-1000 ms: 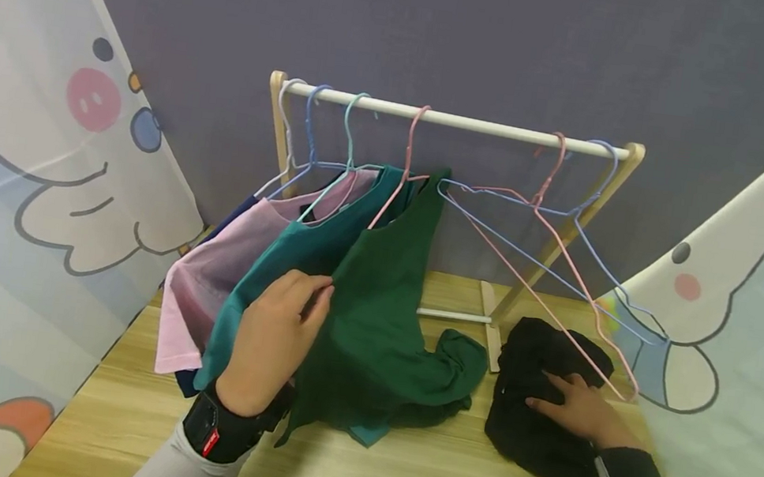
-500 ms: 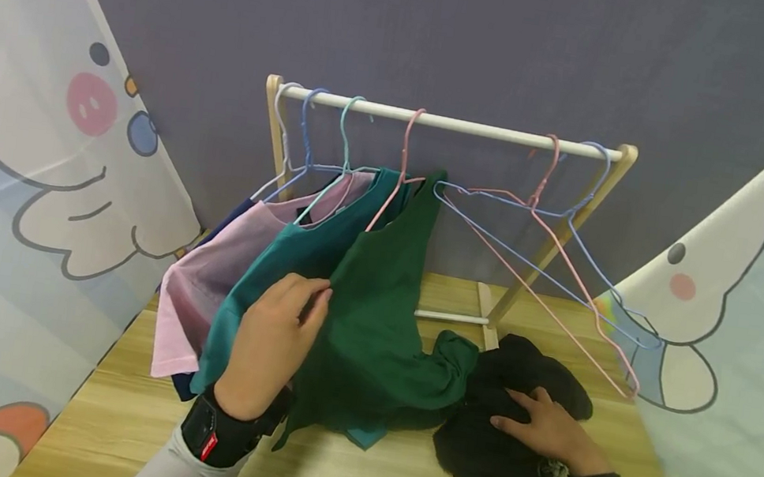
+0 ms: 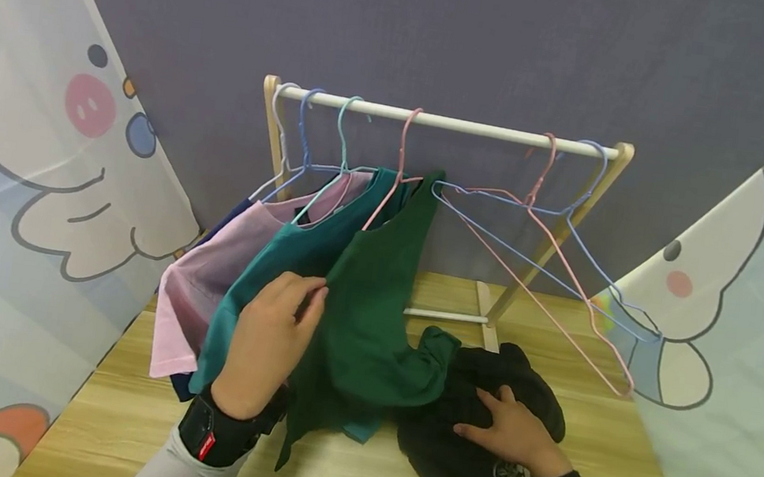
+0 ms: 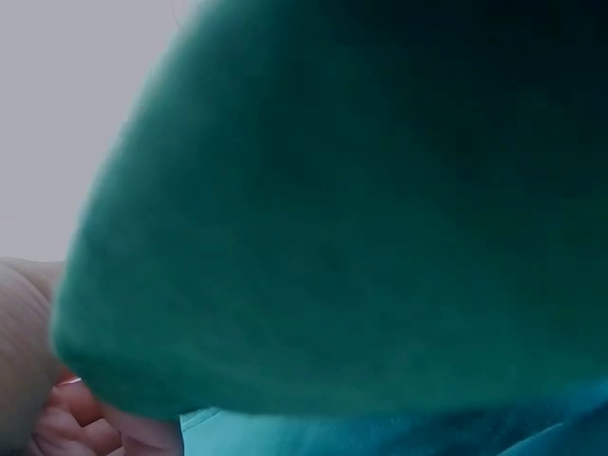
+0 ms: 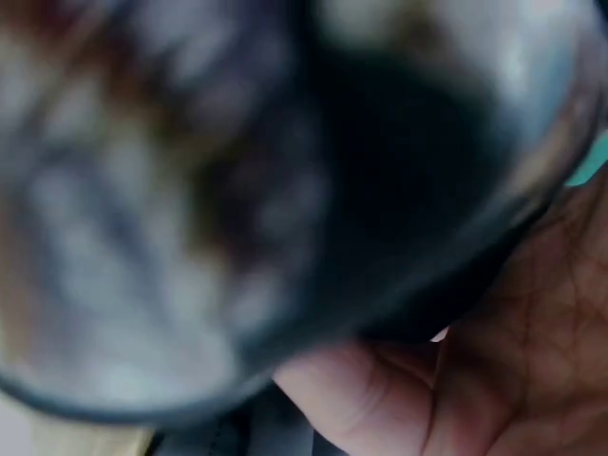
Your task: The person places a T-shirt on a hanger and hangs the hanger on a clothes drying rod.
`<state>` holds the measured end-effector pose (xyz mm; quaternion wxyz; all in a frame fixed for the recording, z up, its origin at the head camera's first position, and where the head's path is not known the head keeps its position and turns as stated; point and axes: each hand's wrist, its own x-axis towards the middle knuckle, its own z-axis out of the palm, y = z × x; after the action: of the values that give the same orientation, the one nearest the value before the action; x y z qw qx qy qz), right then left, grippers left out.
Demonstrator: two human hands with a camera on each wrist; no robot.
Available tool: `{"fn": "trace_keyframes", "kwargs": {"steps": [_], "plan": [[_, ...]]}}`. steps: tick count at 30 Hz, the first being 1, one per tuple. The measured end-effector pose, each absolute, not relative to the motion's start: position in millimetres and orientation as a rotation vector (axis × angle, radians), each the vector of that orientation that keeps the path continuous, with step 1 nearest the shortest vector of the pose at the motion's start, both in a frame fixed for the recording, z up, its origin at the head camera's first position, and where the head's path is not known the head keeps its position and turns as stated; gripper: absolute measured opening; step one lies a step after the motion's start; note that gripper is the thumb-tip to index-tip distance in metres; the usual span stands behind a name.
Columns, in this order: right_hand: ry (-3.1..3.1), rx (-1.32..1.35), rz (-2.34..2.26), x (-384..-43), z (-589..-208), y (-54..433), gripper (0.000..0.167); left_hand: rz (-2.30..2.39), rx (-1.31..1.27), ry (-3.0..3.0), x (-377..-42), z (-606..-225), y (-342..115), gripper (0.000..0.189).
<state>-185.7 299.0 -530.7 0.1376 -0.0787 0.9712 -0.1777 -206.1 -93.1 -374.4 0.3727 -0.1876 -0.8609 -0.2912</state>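
My left hand [image 3: 276, 329] pinches the left edge of a dark green shirt [image 3: 374, 301], which hangs from a pink hanger [image 3: 402, 153]. In the left wrist view, this green cloth [image 4: 323, 247] fills most of the picture, with curled fingers [image 4: 90, 418] at its lower left. My right hand [image 3: 512, 431] grips a crumpled black garment [image 3: 440, 464] on the table, beside the lower hem of the green shirt. Some of its fingertips are sunk in the black cloth. The right wrist view shows the thumb [image 5: 366, 394] and palm beside a large blurred patterned shape.
A white rail [image 3: 481, 129] on wooden posts crosses the back. A teal shirt [image 3: 262, 279], a pink shirt [image 3: 204, 288] and a dark blue garment [image 3: 181, 386] hang left. A bare pink hanger [image 3: 580, 287] and a blue hanger [image 3: 582, 239] hang right, over the wooden table [image 3: 110, 412].
My right hand has dragged the black garment left and nearer me, up against the green shirt's hem. The shirt's lower right part has shifted left. My left hand stays nearly still.
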Motion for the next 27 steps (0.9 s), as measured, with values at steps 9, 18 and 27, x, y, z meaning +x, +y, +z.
{"fn": "trace_keyframes", "kwargs": {"steps": [9, 18, 27], "plan": [[2.799, -0.181, -0.569, -179, -531, 269, 0.097, -0.740, -0.418, -2.219, -206, -370, -96, 0.016], [2.817, -0.108, -0.582, -174, -534, 259, 0.098, -0.734, -0.407, -2.213, -205, -368, -97, 0.016], [2.807, -0.092, -0.578, -173, -532, 258, 0.097, -0.724, -0.395, -2.227, -204, -368, -97, 0.016]]}}
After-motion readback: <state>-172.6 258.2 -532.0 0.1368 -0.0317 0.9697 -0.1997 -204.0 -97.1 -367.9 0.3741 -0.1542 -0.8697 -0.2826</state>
